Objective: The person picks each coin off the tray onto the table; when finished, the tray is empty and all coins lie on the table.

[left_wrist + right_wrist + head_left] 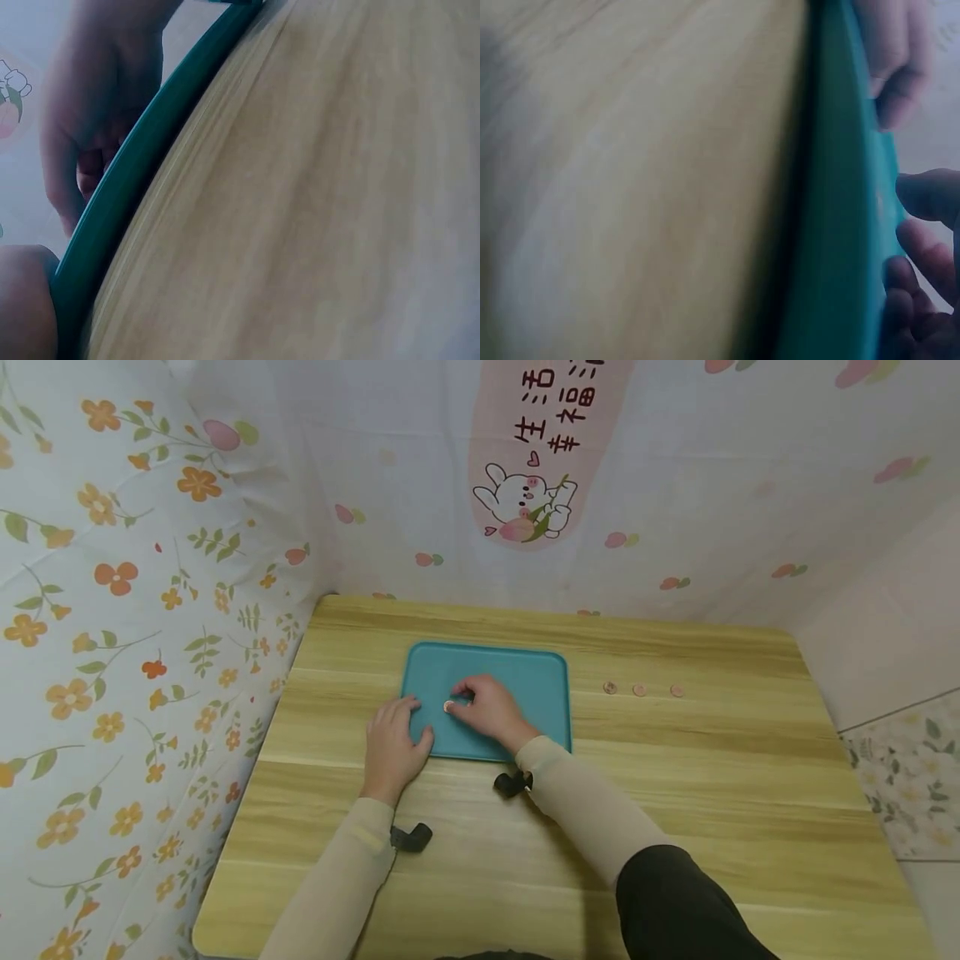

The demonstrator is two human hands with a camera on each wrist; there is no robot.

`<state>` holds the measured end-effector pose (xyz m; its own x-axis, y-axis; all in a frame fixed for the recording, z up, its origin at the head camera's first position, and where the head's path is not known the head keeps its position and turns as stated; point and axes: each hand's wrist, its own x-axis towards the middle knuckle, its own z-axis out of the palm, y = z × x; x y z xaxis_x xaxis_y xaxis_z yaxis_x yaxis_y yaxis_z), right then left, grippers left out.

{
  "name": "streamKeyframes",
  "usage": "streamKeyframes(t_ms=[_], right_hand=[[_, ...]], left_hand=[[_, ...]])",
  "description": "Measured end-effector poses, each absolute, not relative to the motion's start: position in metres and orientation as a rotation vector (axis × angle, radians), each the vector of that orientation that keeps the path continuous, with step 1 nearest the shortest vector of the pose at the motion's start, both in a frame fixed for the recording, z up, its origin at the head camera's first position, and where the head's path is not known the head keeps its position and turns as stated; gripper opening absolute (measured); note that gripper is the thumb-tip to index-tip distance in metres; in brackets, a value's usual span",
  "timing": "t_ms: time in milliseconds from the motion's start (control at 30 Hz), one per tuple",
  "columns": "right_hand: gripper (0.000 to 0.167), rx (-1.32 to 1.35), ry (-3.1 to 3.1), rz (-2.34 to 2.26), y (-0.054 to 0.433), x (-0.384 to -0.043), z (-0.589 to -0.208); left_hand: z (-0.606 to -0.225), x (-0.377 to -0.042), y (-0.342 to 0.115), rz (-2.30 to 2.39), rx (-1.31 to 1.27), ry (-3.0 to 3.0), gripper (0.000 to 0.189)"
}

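Ok so my right hand (489, 708) is pinching a coin (449, 707) on the teal tray (525, 681), left hand (393, 745) flat on its edge w/ fingers relaxed. Next prob needs a clean let-go.

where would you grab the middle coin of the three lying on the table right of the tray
Take the middle coin by its rim, coming straight down from above with thumb and fingertip on opposite edges. It lies flat on the wooden table, so no side is raised; sliding it a little first may help. Its neighbours sit apart, leaving finger room.
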<state>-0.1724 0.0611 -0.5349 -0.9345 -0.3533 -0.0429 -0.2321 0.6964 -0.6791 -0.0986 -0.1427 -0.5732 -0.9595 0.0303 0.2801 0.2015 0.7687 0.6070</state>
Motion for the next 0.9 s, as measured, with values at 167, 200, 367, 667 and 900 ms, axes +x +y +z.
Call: streamKeyframes(t_ms=[167,200,367,667,900], right_hand=[[0.035,-0.404,2.816,-0.897,0.050,-0.170,-0.537],[0.035,-0.398,2.821,-0.879,0.048,-0.170,-0.536],[0.025,-0.383,2.813,-0.833,0.043,-0.169,-0.533],[0.037,-0.278,2.763,-0.941,0.044,-0.169,-0.532],[0.025,-0.239,2.740,-0.947,0.044,-0.171,-0.528]], left_hand=[[-0.575,-0.098,-0.143,-0.972,-0.179,-2.708,0.043],[-0.575,-0.098,-0.143,-0.972,-0.177,-2.708,0.043],[-0.574,-0.099,-0.144,-0.975,-0.169,-2.716,0.044],[-0.576,-0.098,-0.144,-0.978,-0.167,-2.727,0.044],[-0.574,-0.098,-0.144,-0.983,-0.164,-2.736,0.045]])
